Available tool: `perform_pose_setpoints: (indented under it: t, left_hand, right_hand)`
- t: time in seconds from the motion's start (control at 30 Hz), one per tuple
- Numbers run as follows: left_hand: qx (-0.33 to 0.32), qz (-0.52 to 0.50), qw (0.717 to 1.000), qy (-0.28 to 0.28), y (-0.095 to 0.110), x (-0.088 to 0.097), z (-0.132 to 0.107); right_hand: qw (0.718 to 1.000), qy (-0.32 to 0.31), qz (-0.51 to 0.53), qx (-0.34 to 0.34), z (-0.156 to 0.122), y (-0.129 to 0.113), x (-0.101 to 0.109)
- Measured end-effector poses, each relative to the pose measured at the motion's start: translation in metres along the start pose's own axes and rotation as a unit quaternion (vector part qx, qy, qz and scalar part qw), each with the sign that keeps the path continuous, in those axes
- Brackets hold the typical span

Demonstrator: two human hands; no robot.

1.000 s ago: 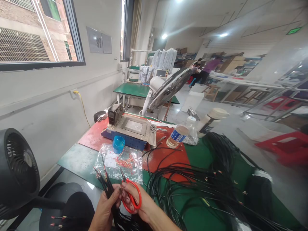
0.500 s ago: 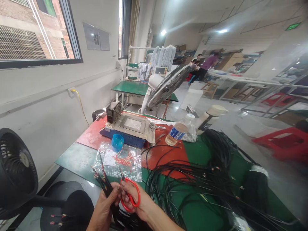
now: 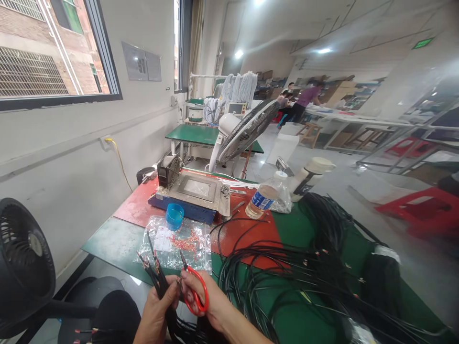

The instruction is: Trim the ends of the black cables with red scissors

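Cables (image 3: 160,281), a black bunch, poke up out of the left hand's (image 3: 158,306) closed grip by the green tabletop's (image 3: 116,241) near edge, coloured wire ends (image 3: 144,260) fanned at the top. Right hand (image 3: 206,296) is wrapped round some scissors (image 3: 196,274), points up, fingers right beside the left's; can't tell what's pinched there. With blades that close, a slip could nick a lead, and a loose grip might let the bunch slide. Jackets look smooth and rubbery, handles are glossy red loops. Beyond: crinkly clear bag (image 3: 205,260) with tiny red-and-pale bits (image 3: 184,241), round blue cup (image 3: 174,217), and tangled, springy-looking loose cable (image 3: 238,284) off right.
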State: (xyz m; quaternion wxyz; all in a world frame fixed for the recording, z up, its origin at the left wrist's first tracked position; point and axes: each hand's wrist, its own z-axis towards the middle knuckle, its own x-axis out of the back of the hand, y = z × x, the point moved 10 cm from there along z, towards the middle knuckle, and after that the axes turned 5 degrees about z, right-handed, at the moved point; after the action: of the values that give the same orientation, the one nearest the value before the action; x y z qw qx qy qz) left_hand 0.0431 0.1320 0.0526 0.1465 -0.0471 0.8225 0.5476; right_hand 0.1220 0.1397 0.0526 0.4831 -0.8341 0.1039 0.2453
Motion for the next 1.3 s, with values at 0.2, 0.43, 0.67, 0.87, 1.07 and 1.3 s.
perform_pose_setpoints:
  t: [0.2,0.43,0.67,0.87,1.07,1.3]
  left_hand:
    - [0.020,-0.015,0.999,0.020,-0.005,0.004,0.002]
    - [0.033,-0.038,0.999,0.022,-0.008,0.003,0.003]
    - [0.008,-0.029,1.000,-0.002,-0.009,0.000,0.004]
    - [0.021,-0.043,0.999,0.011,-0.019,0.007,0.006]
    - [0.010,-0.028,0.999,0.010,-0.018,0.009,0.006]
    - [0.004,-0.003,1.000,-0.015,-0.013,0.001,0.004]
  right_hand:
    - [0.999,0.021,-0.038,0.026,0.001,0.000,0.005]
    - [0.988,0.051,-0.111,0.094,0.002,0.000,0.017]
    - [0.998,0.039,-0.001,0.051,0.000,0.007,0.010]
    - [0.998,0.030,-0.008,0.048,0.000,0.005,0.007]
    - [0.998,0.038,-0.019,0.043,0.001,0.009,0.011]
    - [1.000,0.027,0.004,0.006,0.000,0.008,0.008]
